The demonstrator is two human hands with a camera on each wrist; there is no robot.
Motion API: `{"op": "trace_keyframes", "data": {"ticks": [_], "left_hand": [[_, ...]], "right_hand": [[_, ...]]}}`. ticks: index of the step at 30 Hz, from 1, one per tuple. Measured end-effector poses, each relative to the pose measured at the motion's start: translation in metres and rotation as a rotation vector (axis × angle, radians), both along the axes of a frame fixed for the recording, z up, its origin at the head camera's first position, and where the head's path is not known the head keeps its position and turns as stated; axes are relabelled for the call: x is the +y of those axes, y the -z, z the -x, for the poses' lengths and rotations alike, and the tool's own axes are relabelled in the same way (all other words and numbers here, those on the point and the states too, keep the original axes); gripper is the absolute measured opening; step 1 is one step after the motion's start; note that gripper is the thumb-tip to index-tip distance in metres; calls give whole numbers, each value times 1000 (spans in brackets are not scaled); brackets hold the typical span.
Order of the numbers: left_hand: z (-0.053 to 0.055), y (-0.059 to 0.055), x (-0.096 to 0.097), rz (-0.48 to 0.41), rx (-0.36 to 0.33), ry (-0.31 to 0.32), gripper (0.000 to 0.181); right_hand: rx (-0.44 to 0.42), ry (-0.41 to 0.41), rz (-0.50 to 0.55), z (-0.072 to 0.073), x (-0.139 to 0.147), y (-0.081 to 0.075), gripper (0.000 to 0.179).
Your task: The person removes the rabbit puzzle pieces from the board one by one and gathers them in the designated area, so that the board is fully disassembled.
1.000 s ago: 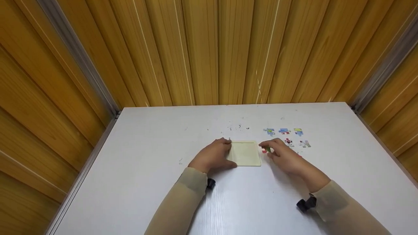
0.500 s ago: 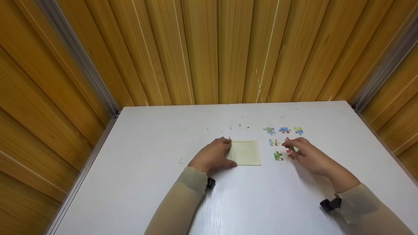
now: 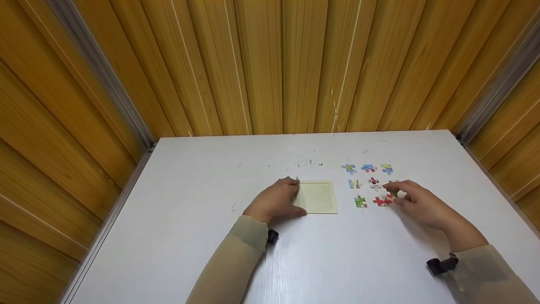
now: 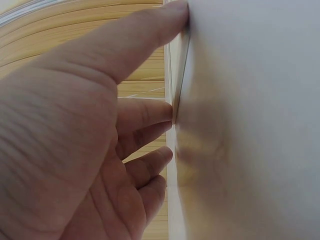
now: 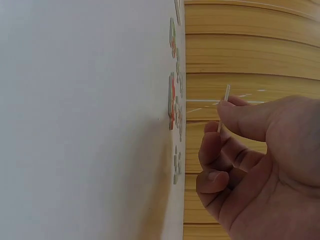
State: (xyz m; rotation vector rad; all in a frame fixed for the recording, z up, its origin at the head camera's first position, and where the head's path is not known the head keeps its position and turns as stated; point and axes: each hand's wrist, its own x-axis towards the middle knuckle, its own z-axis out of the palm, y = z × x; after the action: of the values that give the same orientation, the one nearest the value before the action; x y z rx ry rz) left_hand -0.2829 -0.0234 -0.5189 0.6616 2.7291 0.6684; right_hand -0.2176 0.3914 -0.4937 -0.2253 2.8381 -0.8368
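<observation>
My left hand (image 3: 276, 200) holds a cream square puzzle tray (image 3: 316, 197) flat on the table, thumb at its near edge and fingers at the far left corner. Nothing lies inside the visible part of the tray. To the right, my right hand (image 3: 422, 207) pinches a puzzle piece (image 3: 393, 192) with green and red on it between thumb and fingers. The right wrist view shows this puzzle piece (image 5: 228, 94) edge-on, raised off the table. Just left of that hand lies a red puzzle piece (image 3: 382, 202); another piece behind the fingers is mostly hidden.
Several loose puzzle pieces lie in rough rows right of the tray, among them a blue piece (image 3: 368, 168), a dog-face piece (image 3: 374, 183) and a green piece (image 3: 360, 202). Small dark marks dot the white table (image 3: 202, 181). Wood-patterned panels (image 3: 261, 67) rise behind it.
My right hand has moved right, away from the tray and over the loose pieces, carrying its puzzle piece along. The left hand and the tray have stayed in place.
</observation>
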Motion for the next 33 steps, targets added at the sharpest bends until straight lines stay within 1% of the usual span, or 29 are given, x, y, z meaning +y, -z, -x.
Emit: {"op": "trace_keyframes", "data": {"ticks": [4,10,16,18,22,29,33], "left_hand": [[1,-1,1,10,7,12,83],[-2,-1,5,16,-4,12,85],[-1,-1,1,10,-3,1,84],[0,-1,-1,9,-3,-3,85],[1,0,-3,1,-10,-6,85],[0,-1,-2,-4,-3,-3,84],[0,-2,-1,-4,-4,-2,83]], "right_hand": [[-14,27,3,0,8,2,54],[-28,57,-6,-4,25,10,49],[-46,79,-32,-1,34,14,49],[-39,74,-38,3,34,15,49],[-21,64,-52,4,34,17,47],[-21,16,-55,3,33,19,40],[-11,10,-62,2,32,19,39]]}}
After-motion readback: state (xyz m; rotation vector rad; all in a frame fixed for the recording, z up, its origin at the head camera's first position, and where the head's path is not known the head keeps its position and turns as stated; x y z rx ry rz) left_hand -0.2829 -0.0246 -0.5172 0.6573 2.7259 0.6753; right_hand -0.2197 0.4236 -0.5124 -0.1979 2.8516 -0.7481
